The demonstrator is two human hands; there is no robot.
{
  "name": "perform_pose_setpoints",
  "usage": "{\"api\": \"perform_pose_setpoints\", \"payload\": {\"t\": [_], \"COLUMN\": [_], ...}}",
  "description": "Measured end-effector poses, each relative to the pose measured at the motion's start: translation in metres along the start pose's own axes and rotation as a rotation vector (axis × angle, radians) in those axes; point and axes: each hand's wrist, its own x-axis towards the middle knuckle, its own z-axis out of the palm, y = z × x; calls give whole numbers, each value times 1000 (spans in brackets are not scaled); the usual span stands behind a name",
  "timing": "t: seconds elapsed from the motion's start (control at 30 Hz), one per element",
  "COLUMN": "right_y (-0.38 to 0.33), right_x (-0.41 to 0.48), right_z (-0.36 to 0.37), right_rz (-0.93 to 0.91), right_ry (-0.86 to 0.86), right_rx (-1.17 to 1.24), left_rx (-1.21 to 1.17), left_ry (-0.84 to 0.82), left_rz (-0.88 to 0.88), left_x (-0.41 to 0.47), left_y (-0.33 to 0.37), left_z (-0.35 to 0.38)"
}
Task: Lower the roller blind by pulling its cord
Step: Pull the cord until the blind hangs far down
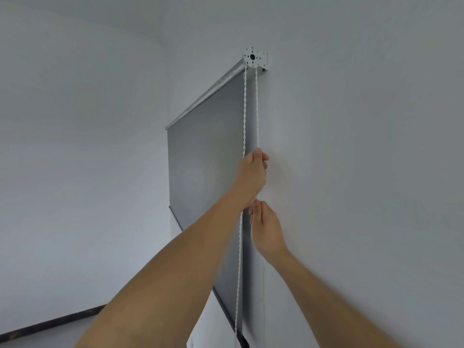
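A grey roller blind (pixel 206 156) hangs from its tube under a white round bracket (pixel 254 58) high on the wall. Its dark bottom bar (pixel 226 308) slants down past my left forearm to the frame's lower edge. A white beaded cord (pixel 244 109) drops from the bracket in two strands. My left hand (pixel 252 173) is raised and closed around the right strand. Just below it, my right hand (pixel 266 228) pinches that same strand. The left strand hangs free beside both hands, running down past the blind's edge.
White walls (pixel 364 146) meet in a corner to the left of the blind. A dark skirting strip (pixel 52 322) runs along the lower left. A thin vertical seam (pixel 263 292) marks the wall below my right hand.
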Motion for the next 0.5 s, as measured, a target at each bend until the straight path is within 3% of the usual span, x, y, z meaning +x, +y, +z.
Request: {"api": "perform_pose_setpoints", "payload": {"t": [0.5], "right_y": [18], "right_x": [-46], "right_z": [-6], "right_rz": [66], "right_ry": [-99], "right_rx": [-101], "left_rx": [57], "left_ry": [-3], "left_rz": [-36], "left_x": [-30], "left_y": [-55], "left_z": [-12]}}
